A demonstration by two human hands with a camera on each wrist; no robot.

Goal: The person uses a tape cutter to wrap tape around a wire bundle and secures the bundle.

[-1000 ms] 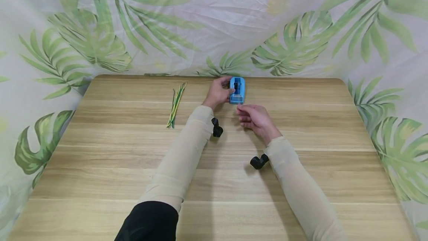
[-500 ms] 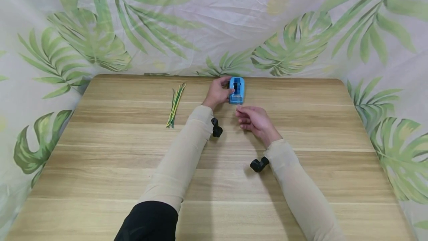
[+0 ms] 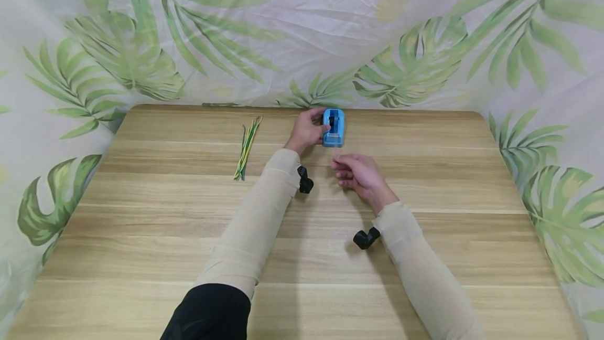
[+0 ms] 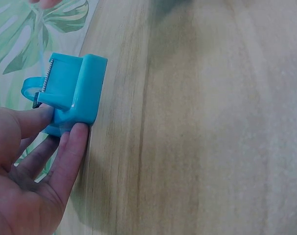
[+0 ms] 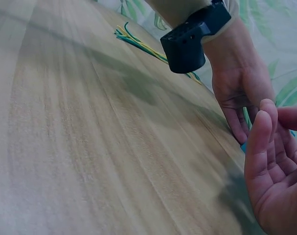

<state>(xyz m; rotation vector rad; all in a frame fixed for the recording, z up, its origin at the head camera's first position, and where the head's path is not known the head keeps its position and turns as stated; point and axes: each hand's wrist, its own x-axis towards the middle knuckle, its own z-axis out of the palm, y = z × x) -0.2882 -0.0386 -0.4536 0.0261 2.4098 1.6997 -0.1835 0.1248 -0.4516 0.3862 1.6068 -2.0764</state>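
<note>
Near twelve o'clock on the bench [image 3: 439, 167], the left hand [image 3: 306, 133] grips the blue tape dispenser [image 3: 334, 129] from its nine o'clock side, probably to steady it against pulling. At the dispenser's five o'clock, the right hand [image 3: 360, 173] pinches the clear tape [image 4: 41, 44], seemingly for tension. Wires [image 3: 247, 151] lie towards nine o'clock, apart from both hands.

Green-and-yellow strands [image 3: 245, 152] on a wooden table [image 3: 155, 240], leaf-print cloth [image 3: 325, 30] behind.
</note>
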